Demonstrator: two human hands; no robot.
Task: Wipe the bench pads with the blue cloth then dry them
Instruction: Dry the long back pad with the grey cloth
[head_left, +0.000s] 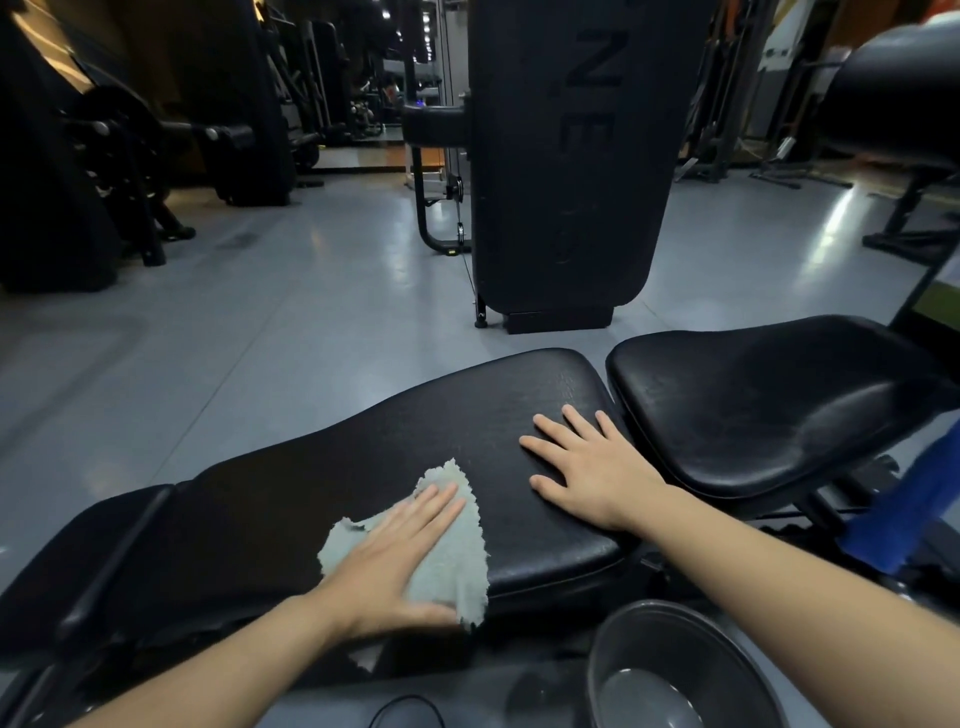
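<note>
Cloth (457, 551), pale grey-green and crumpled, lies on the long bench pad (363, 467) under the left hand (400, 556), which presses flat on it, fingers straight and together, pointing up and right; its grip is wide, curled round nothing. To the right, apart from the cloth, the right hand (597, 467) rests palm down on the same pad, fingers spread, grip also wide. Further right sits the seat pad (769, 405). A dark basin (670, 670) holding water stands below, and blue fabric (904, 514) hangs at the right edge.
</note>
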